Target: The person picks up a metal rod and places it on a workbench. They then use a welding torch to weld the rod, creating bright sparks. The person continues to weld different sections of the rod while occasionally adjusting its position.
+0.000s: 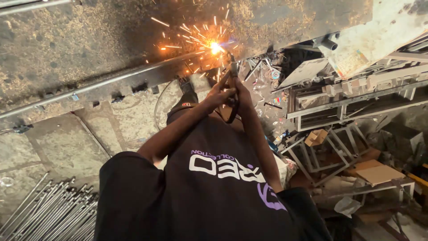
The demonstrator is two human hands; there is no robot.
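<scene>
Both hands [226,93] grip welding holder [233,68], sparking on steel bar [133,78]

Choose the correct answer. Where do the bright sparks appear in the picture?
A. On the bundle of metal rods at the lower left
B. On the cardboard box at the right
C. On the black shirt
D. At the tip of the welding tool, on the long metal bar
D: the sparks burst where the welding tool, held by both hands, meets the long metal bar, far from the rods.
</scene>
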